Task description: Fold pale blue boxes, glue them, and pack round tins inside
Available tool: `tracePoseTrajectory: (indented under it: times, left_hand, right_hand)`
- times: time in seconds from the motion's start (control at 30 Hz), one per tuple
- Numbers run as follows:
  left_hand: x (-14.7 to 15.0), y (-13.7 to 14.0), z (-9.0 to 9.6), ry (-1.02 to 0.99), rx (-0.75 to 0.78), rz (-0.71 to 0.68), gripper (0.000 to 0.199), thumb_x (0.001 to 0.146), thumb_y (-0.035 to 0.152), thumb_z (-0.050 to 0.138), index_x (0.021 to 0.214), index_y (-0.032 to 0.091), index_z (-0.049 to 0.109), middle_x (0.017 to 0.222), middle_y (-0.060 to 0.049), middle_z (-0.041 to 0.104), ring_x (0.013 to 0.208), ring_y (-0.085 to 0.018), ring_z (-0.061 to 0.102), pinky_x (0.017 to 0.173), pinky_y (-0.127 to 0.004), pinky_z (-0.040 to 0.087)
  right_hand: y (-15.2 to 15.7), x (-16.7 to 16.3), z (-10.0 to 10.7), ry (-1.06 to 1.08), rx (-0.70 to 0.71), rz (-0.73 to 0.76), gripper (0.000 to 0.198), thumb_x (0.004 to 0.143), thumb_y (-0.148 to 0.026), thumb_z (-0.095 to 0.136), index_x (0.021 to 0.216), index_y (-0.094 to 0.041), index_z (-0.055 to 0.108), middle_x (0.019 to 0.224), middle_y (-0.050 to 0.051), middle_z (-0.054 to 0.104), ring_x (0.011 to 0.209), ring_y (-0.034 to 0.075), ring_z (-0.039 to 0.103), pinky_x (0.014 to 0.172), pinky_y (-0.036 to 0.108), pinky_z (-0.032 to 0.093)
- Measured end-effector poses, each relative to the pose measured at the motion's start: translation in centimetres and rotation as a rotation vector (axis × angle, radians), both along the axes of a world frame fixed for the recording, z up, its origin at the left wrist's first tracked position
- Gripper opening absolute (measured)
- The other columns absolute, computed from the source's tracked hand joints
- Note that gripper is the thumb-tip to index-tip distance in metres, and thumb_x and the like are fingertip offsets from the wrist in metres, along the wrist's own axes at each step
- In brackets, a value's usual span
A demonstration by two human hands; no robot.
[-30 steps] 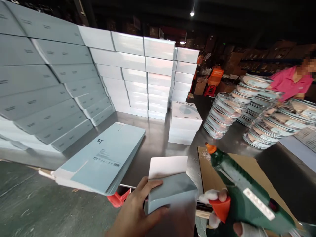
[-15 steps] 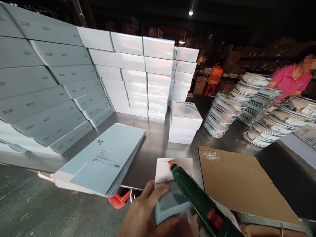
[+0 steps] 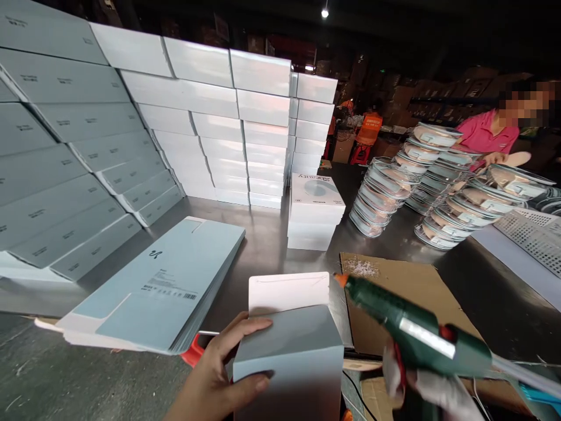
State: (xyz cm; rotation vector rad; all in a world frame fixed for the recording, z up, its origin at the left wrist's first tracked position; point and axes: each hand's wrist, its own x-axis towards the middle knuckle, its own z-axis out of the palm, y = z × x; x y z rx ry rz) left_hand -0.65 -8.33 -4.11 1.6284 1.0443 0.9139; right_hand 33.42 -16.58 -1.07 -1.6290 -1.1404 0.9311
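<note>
My left hand is closed round the left side of a light blue box, thumb on the near face and fingers on the top. The box's white end flap stands out at the far end, with a thin line of glue along it. My right hand, in a pale glove, grips a dark green glue gun by its handle. The gun's orange nozzle points left, just right of the flap and apart from it. A glue stick juts out of its back.
Flat light blue cartons lie stacked at left. Walls of finished boxes rise behind, with a short box stack before them. A cardboard sheet lies at right near stacked clear round packs. A person in pink stands beyond.
The glue gun has moved right, off the flap, and turned more sideways. A longer glue line shows on the flap. The box has tilted, showing more of its near face.
</note>
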Motion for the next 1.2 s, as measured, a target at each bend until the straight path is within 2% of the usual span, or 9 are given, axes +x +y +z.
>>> tracePoseTrajectory:
  times: [0.13,0.33,0.4,0.43,0.53,0.73,1.0,1.07,1.2]
  left_hand:
    - [-1.0,0.8,-0.7,-0.040,-0.020,-0.124,0.054,0.066,0.032,0.088,0.119,0.036,0.077,0.126,-0.007,0.074,0.106,-0.033,0.072,0.086,-0.039,0.062]
    - [-0.9,0.7,-1.2,0.059,-0.033,-0.186,0.060,0.062,0.028,0.091,0.119,0.038,0.076,0.138,-0.008,0.068,0.114,-0.036,0.070,0.087,-0.041,0.062]
    - [-0.7,0.8,-1.4,0.054,-0.029,-0.196,0.060,0.063,0.030,0.091,0.120,0.039,0.075,0.141,-0.008,0.066,0.122,-0.038,0.065,0.086,-0.039,0.062]
    - [-0.5,0.9,-1.5,0.033,-0.015,-0.207,0.059,0.065,0.031,0.091,0.121,0.040,0.074,0.139,-0.007,0.067,0.122,-0.037,0.065,0.085,-0.038,0.061]
    - [0.5,0.9,-1.8,-0.063,0.017,-0.235,0.050,0.073,0.034,0.087,0.121,0.040,0.072,0.129,-0.006,0.068,0.116,-0.033,0.067,0.087,-0.036,0.059]
    - [3.1,-0.4,-2.8,-0.577,-0.021,0.026,0.040,0.083,0.047,0.084,0.113,0.040,0.058,0.130,-0.001,0.059,0.129,-0.032,0.061,0.097,-0.042,0.055]
    - [1.8,1.2,-0.7,-0.367,0.036,-0.214,0.016,0.089,0.049,0.077,0.094,0.034,0.078,0.107,-0.003,0.051,0.122,-0.030,0.060,0.100,-0.043,0.051]
    - [1.2,1.8,0.1,-0.376,0.010,-0.108,0.025,0.081,0.052,0.084,0.085,0.028,0.079,0.106,-0.004,0.055,0.116,-0.029,0.062,0.097,-0.040,0.053]
    - [1.0,2.3,0.0,-0.533,-0.187,0.471,0.048,0.075,0.065,0.082,0.097,0.027,0.062,0.092,0.002,0.059,0.081,-0.019,0.064,0.069,-0.027,0.056]
  right_hand:
    - [3.5,2.6,0.6,0.307,-0.162,-0.203,0.035,0.071,-0.056,0.067,0.082,-0.022,0.069,0.078,0.010,0.077,0.076,0.029,0.076,0.076,0.044,0.063]
    - [3.7,6.2,0.6,0.035,-0.309,-0.349,0.032,0.075,-0.053,0.074,0.060,-0.027,0.064,0.045,0.003,0.063,0.049,0.026,0.068,0.048,0.034,0.055]
    - [2.4,4.1,0.8,-0.028,-0.164,-0.262,0.026,0.072,-0.047,0.082,0.089,-0.029,0.074,0.067,0.003,0.075,0.068,0.025,0.074,0.061,0.031,0.060]
    - [1.9,2.4,0.8,-0.034,-0.066,-0.161,0.049,0.071,-0.046,0.084,0.116,-0.031,0.070,0.090,0.005,0.080,0.085,0.026,0.076,0.073,0.032,0.061]
    - [1.3,-2.9,0.0,0.020,0.131,0.248,0.108,0.075,-0.045,0.086,0.161,-0.039,0.022,0.146,0.009,0.063,0.125,0.027,0.067,0.103,0.041,0.054]
    - [1.9,-5.4,-1.5,-0.220,0.345,0.442,0.074,0.085,-0.033,0.078,0.153,-0.034,0.048,0.138,0.011,0.067,0.130,0.031,0.064,0.105,0.039,0.055]
    - [2.5,-4.2,-0.1,-0.277,0.335,0.575,0.062,0.084,-0.016,0.077,0.137,-0.047,0.064,0.146,0.004,0.062,0.131,0.028,0.063,0.107,0.041,0.054]
    - [2.9,-3.5,-0.6,-0.030,0.193,0.479,0.058,0.080,-0.021,0.082,0.133,-0.043,0.068,0.152,0.004,0.058,0.136,0.031,0.059,0.109,0.045,0.053]
    - [3.9,-2.8,-1.7,0.519,-0.025,0.262,0.056,0.077,-0.026,0.086,0.128,-0.042,0.071,0.138,0.002,0.070,0.118,0.026,0.073,0.088,0.036,0.064]
